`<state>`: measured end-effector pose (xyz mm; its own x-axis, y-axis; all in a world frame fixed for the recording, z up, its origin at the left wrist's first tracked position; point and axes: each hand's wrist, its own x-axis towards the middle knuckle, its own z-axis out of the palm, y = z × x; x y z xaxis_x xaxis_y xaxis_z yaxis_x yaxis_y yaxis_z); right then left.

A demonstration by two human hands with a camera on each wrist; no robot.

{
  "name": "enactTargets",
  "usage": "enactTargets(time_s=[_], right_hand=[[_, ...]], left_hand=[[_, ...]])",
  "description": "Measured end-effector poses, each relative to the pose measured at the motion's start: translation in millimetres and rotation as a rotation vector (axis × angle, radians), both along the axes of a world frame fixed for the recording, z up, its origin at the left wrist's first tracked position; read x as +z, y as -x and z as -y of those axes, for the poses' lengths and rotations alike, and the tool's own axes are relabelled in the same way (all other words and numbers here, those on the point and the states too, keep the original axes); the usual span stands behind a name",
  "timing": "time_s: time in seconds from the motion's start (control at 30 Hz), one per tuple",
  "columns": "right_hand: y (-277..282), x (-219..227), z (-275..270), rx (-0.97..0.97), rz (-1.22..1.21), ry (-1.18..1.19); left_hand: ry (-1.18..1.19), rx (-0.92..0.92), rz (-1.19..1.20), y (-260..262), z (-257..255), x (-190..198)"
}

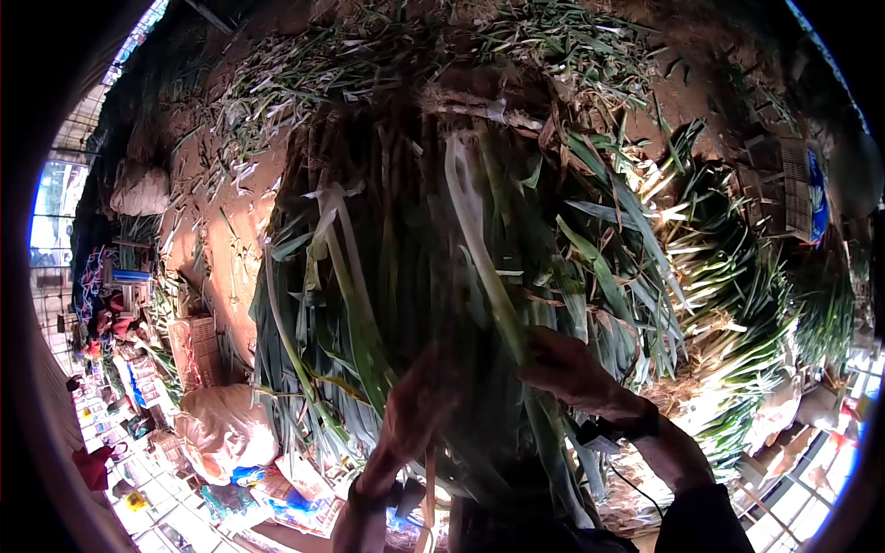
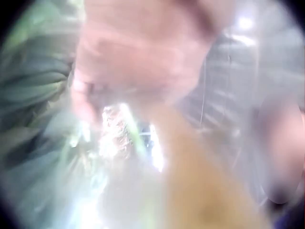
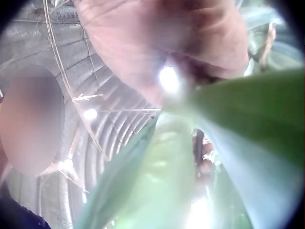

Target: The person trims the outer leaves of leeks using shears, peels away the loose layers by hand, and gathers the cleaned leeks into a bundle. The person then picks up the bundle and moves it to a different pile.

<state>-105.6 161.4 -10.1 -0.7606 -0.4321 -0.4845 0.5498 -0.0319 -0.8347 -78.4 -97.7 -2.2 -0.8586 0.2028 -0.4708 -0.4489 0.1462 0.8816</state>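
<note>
A long leek (image 1: 481,249) with a white stem end slants across the head view, its green leaves running down toward the person's body. My right hand (image 1: 573,376) grips it low, where the stem turns into leaves. Its broad green leaves (image 3: 157,176) spread below the curled palm in the right wrist view. Left of it, my left hand (image 1: 419,405) has curled fingers and holds a tan strip (image 2: 200,186), like a withered leaf, which hangs down. Blur hides the left fingertips. Under both hands lies a large heap of leeks (image 1: 355,267), leaves toward the person.
More leeks (image 1: 719,304) lie in a row at the right, roots inward. Cut leaf scraps (image 1: 323,74) litter the ground at the far side. On the left are a pale sack (image 1: 226,429) and a woven basket (image 1: 194,350). Wristbands with small cameras sit on both wrists.
</note>
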Motion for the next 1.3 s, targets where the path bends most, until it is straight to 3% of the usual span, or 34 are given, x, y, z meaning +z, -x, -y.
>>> enactTargets(time_s=[0.03, 0.07, 0.1, 0.13, 0.17, 0.2, 0.23, 0.27, 0.33, 0.37, 0.4, 0.43, 0.47, 0.53, 0.57, 0.6, 0.67, 0.73, 0.8, 0.87, 0.9, 0.97, 1.03, 1.1, 1.13, 1.2, 1.23, 1.3], right_hand=[[12, 8, 12, -0.061, -0.043, 0.117], [29, 11, 22, 0.003, -0.100, 0.125], [42, 13, 34, 0.067, -0.155, 0.131], [47, 11, 50, -0.043, -0.224, 0.295], [53, 9, 67, -0.153, -0.293, 0.457], [67, 9, 87, 0.009, -0.262, 0.237], [80, 8, 105, 0.169, -0.226, 0.016], [86, 4, 120, 0.164, -0.227, 0.008], [93, -12, 137, 0.471, -0.555, -0.225], [92, -28, 130, 0.286, -0.671, -0.164], [104, -39, 112, 0.182, -0.788, -0.325], [125, -45, 83, 0.076, -0.899, -0.491], [154, -40, 44, 0.059, -0.801, -0.664], [211, -86, -36, -0.313, -1.121, -0.962], [238, -92, -72, -0.313, -1.314, -1.104], [260, -110, -106, -0.223, -1.103, -1.151], [305, -166, -160, -0.194, -1.156, -1.287], [325, -192, -180, -0.100, -0.976, -1.307], [315, -143, -145, 0.147, -0.564, -1.219], [306, -134, -120, 0.512, -0.472, -1.248], [290, -130, -108, 0.413, -0.511, -1.124], [255, -103, -86, 0.469, -0.390, -0.925], [214, -81, -65, 0.598, -0.276, -0.863], [162, -36, -52, 0.517, -0.188, -0.739], [136, -30, -52, 0.443, -0.180, -0.626], [99, -4, -38, 0.402, -0.131, -0.716], [82, -7, -35, 0.404, -0.125, -0.710], [48, -24, -29, 0.315, -0.316, -0.825]], left_hand=[[0.073, -0.183, -0.098, -23, 9, 17], [0.138, -0.290, -0.095, -38, 16, 41], [0.232, -0.289, -0.197, -53, 20, 57], [0.273, -0.228, -0.125, -59, 29, 69], [0.308, -0.017, -0.166, -72, 36, 69], [0.653, -0.016, -0.273, -77, 51, 69], [1.048, -0.135, -0.468, -61, 50, 82], [0.861, 0.093, -0.333, -54, 51, 86], [0.933, 0.099, -0.344, -45, 54, 66], [0.738, 0.200, -0.310, -44, 46, 63], [0.537, 0.298, -0.274, -42, 39, 58], [0.538, 0.236, -0.209, -46, 40, 51], [0.514, 0.222, -0.178, -51, 38, 43], [0.343, 0.286, -0.073, -57, 22, 39], [0.319, 0.254, -0.088, -67, 21, 25], [0.311, 0.241, -0.038, -84, 22, 10], [0.326, 0.080, 0.176, -88, 4, 23], [0.255, 0.031, 0.057, -113, 0, 0], [0.339, -0.033, -0.284, -91, -28, 12], [0.156, 0.062, -0.197, -91, -43, 10], [0.156, 0.068, -0.198, -90, -44, 17], [0.195, -0.038, 0.182, -74, -47, 40], [0.206, -0.008, 0.103, -62, -57, 39], [0.288, -0.054, -0.130, -78, -54, 21], [0.287, -0.057, -0.115, -79, -57, 28], [0.197, -0.046, 0.019, -74, -67, 43], [0.202, -0.059, -0.106, -81, -69, 41], [0.211, -0.096, -0.086, -96, -71, 41]])
